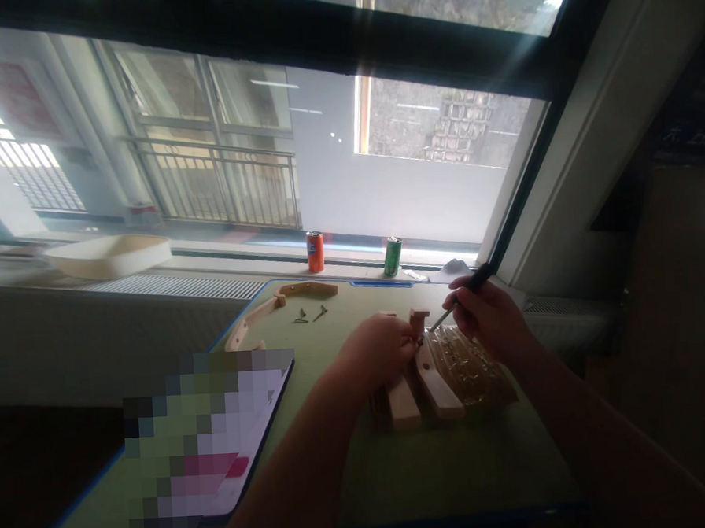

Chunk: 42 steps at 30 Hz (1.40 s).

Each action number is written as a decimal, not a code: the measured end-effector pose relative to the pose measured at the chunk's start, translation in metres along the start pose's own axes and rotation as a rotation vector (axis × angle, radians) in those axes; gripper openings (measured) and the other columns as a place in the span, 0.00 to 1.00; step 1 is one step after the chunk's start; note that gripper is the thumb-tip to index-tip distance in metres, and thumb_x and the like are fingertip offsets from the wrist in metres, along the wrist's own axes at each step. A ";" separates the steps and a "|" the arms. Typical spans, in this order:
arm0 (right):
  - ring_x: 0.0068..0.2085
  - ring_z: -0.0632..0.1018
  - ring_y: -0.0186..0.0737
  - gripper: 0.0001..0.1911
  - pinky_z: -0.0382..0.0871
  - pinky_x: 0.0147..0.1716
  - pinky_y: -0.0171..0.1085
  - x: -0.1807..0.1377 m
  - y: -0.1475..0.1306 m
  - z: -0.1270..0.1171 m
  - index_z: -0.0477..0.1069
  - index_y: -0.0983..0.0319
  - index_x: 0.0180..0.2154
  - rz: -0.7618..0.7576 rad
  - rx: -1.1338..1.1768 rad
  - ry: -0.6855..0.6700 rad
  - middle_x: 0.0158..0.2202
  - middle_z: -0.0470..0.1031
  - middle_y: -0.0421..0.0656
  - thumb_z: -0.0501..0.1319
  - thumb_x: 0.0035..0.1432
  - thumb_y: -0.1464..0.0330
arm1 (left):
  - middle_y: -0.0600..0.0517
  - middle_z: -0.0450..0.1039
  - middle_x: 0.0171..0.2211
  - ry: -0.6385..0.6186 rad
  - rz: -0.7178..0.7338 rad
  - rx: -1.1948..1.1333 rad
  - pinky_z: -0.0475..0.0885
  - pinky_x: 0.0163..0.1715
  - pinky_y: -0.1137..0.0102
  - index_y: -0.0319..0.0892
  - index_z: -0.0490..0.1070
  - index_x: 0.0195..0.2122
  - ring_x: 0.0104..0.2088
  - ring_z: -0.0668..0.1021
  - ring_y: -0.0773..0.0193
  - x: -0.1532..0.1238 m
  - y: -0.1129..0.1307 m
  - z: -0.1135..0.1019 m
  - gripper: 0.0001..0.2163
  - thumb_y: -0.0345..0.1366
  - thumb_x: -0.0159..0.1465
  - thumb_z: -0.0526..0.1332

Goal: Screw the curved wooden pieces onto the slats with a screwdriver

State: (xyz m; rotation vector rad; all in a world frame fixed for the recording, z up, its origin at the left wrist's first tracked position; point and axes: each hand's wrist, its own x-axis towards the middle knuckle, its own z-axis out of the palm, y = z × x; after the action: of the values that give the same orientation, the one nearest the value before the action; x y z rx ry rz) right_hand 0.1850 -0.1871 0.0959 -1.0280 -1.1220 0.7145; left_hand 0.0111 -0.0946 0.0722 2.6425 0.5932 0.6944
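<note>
A screwdriver (pixel 479 278) with a black handle is gripped in my right hand (pixel 488 312), its metal shaft slanting down and left. The tip points at a screw (pixel 420 342) on a curved light-wood piece (pixel 439 393). My left hand (pixel 380 345) is closed at that spot, its fingertips by the screw and the wood; whether they pinch the screw or the wood I cannot make out. Another wooden piece (pixel 402 403) lies alongside, partly under my left hand. To the right, a clear plastic bag (pixel 473 364) lies beneath my right hand.
Several loose screws (pixel 301 320) lie farther left on the green table (pixel 295 424). Behind them are joined curved wooden pieces (pixel 255 320). A partly blurred tablet-like panel (pixel 243 435) lies at left. An orange can (pixel 315 252), a green can (pixel 392 256) and a cream basin (pixel 112 255) stand along the windowsill.
</note>
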 end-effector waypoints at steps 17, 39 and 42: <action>0.26 0.69 0.33 0.07 0.63 0.25 0.35 -0.013 0.008 0.018 0.65 0.60 0.39 -0.159 -0.200 -0.035 0.30 0.70 0.40 0.57 0.57 0.65 | 0.58 0.63 0.15 0.429 0.040 -0.278 0.58 0.20 0.78 0.41 0.75 0.36 0.17 0.62 0.75 -0.003 0.027 -0.011 0.10 0.34 0.58 0.56; 0.27 0.72 0.33 0.11 0.68 0.28 0.37 -0.018 0.008 0.020 0.68 0.59 0.43 -0.186 -0.247 -0.049 0.34 0.73 0.41 0.58 0.56 0.66 | 0.56 0.69 0.20 0.165 0.063 -0.267 0.59 0.23 0.77 0.41 0.76 0.33 0.21 0.66 0.73 0.004 0.015 -0.004 0.11 0.41 0.59 0.57; 0.28 0.72 0.34 0.12 0.68 0.29 0.37 -0.019 0.006 0.021 0.69 0.58 0.44 -0.178 -0.231 -0.051 0.35 0.74 0.41 0.59 0.56 0.66 | 0.54 0.73 0.24 0.134 0.081 -0.286 0.63 0.27 0.76 0.42 0.76 0.34 0.25 0.70 0.71 0.006 0.012 -0.002 0.12 0.41 0.61 0.55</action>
State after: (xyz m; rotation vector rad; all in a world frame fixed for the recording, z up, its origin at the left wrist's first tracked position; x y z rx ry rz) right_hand 0.1598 -0.1955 0.0850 -1.0920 -1.3452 0.4789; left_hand 0.0179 -0.1015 0.0813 2.3784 0.3903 0.9131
